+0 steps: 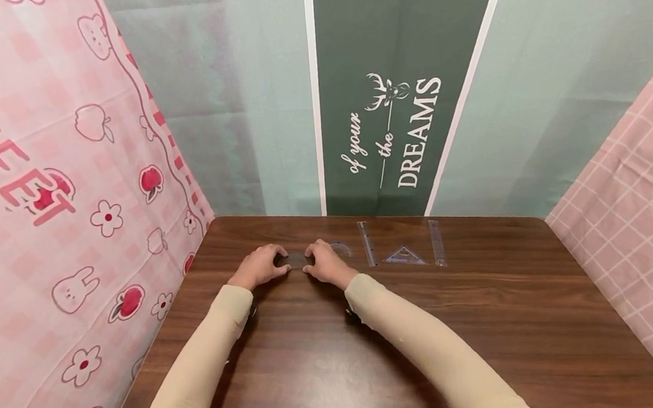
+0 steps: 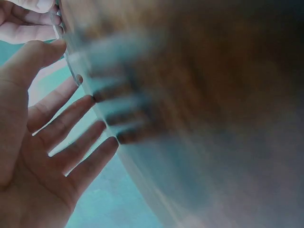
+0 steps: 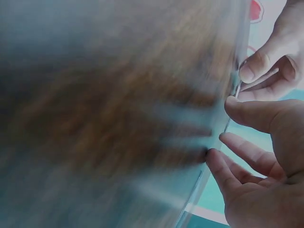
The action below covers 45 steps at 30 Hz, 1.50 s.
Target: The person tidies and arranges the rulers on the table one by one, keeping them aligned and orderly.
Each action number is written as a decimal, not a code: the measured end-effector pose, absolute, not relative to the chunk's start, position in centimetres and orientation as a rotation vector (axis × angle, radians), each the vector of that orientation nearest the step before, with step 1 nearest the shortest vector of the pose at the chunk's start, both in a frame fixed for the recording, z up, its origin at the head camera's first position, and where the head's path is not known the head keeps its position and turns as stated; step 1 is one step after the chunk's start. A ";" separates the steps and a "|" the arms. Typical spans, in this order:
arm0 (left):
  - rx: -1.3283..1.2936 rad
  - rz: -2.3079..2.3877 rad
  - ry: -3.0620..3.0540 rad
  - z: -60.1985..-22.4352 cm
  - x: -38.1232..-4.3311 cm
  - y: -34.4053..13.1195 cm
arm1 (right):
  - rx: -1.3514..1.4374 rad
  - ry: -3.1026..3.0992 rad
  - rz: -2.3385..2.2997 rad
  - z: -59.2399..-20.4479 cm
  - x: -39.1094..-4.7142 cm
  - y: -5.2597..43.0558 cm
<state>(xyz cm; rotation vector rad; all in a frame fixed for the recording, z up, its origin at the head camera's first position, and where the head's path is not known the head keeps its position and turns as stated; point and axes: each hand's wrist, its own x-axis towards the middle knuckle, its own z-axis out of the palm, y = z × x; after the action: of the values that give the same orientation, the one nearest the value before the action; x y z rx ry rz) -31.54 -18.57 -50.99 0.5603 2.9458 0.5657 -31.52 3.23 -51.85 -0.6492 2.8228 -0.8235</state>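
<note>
A small clear flat plastic piece (image 1: pixel 297 260) lies at the table's far left part, between my two hands; its exact kind is hard to make out. My left hand (image 1: pixel 260 265) holds its left end with thumb and forefinger, and the other fingertips touch the tabletop in the left wrist view. From the other side, my right hand (image 1: pixel 327 262) holds the right end, thumb nearer me and forefinger beyond. Just past the right hand lies a clear protractor (image 1: pixel 342 248), partly hidden by that hand. The wrist views show the plastic's edge only as a thin line.
Right of the protractor, a clear ruler (image 1: pixel 367 244), a set square (image 1: pixel 405 256) and another clear ruler (image 1: pixel 437 243) lie in a row on the brown wooden table (image 1: pixel 488 319). Printed cloths hang behind the table and on both sides.
</note>
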 end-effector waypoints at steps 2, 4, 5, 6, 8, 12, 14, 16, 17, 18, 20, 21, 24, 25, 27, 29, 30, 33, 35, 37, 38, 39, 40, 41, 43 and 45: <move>0.569 0.523 2.979 -51.0 -31.1 -18.5 | -0.674 2.828 -0.822 -51.8 -31.2 3.5; 0.585 0.493 3.005 -51.1 -30.7 -18.4 | -0.721 2.841 -0.837 -52.8 -31.3 4.1; 0.592 0.482 3.014 -51.1 -30.5 -18.4 | -0.728 2.839 -0.840 -52.8 -31.2 4.2; 0.598 0.479 3.019 -51.2 -30.4 -18.3 | -0.733 2.840 -0.847 -52.8 -31.0 4.4; 0.610 0.474 3.026 -51.2 -30.1 -18.1 | -0.731 2.831 -0.882 -52.7 -30.8 4.7; 0.657 0.423 3.064 -51.1 -29.2 -17.6 | -0.700 2.804 -0.940 -51.7 -29.4 5.1; 0.687 0.401 3.086 -51.0 -28.6 -17.4 | -0.706 2.800 -0.954 -51.8 -29.0 5.4; 0.718 0.389 3.099 -50.8 -28.0 -17.1 | -0.725 2.804 -0.956 -51.8 -28.5 5.7; 0.726 0.384 3.105 -50.7 -27.8 -17.0 | -0.741 2.811 -0.945 -51.8 -28.4 5.8; 0.736 0.383 3.109 -50.7 -27.5 -16.9 | -0.758 2.815 -0.936 -51.8 -28.2 6.0; 0.753 0.382 3.115 -50.6 -27.1 -16.7 | -0.793 2.826 -0.913 -51.8 -27.9 6.3; 0.761 0.384 3.119 -50.5 -26.9 -16.6 | -0.813 2.832 -0.901 -51.7 -27.8 6.4; 0.792 0.397 3.125 -50.5 -26.3 -16.4 | -0.849 2.839 -0.880 -51.6 -27.3 6.9; 0.801 0.405 3.124 -50.5 -26.1 -16.4 | -0.857 2.841 -0.877 -51.6 -27.1 7.0; 0.818 0.412 3.121 -50.5 -25.7 -16.3 | -0.871 2.844 -0.878 -51.5 -26.7 7.3; 0.830 0.411 3.115 -50.5 -25.2 -16.3 | -0.879 2.844 -0.875 -51.4 -26.3 7.6; 0.841 0.407 3.116 -50.5 -25.0 -16.3 | -0.883 2.843 -0.874 -51.4 -26.1 7.7; 0.862 0.408 3.111 -50.3 -24.3 -16.3 | -0.898 2.835 -0.880 -51.2 -25.4 7.9; 0.872 0.412 3.108 -50.2 -23.8 -16.3 | -0.917 2.829 -0.881 -51.2 -25.0 8.0; 0.877 0.418 3.100 -50.1 -23.4 -16.4 | -0.933 2.821 -0.874 -51.0 -24.6 8.2; 0.881 0.415 3.099 -50.1 -23.2 -16.4 | -0.942 2.817 -0.870 -51.0 -24.3 8.2; 0.888 0.411 3.099 -50.2 -23.0 -16.4 | -0.952 2.812 -0.866 -51.0 -24.1 8.3; 0.894 0.409 3.097 -50.2 -22.9 -16.4 | -0.962 2.806 -0.869 -50.9 -23.9 8.3; 0.904 0.403 3.097 -50.2 -22.7 -16.4 | -0.968 2.799 -0.869 -50.9 -23.6 8.4; 0.930 0.387 3.101 -50.2 -22.4 -16.5 | -0.986 2.787 -0.869 -50.9 -23.2 8.5; 0.958 0.380 3.101 -50.2 -22.1 -16.5 | -1.002 2.778 -0.868 -50.9 -22.8 8.7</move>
<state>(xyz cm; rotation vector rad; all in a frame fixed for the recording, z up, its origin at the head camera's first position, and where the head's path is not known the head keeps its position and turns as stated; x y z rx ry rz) -22.12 -16.51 -50.20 0.9578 3.1007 0.3803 -22.83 8.65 -50.86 -1.0023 2.7785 -0.8683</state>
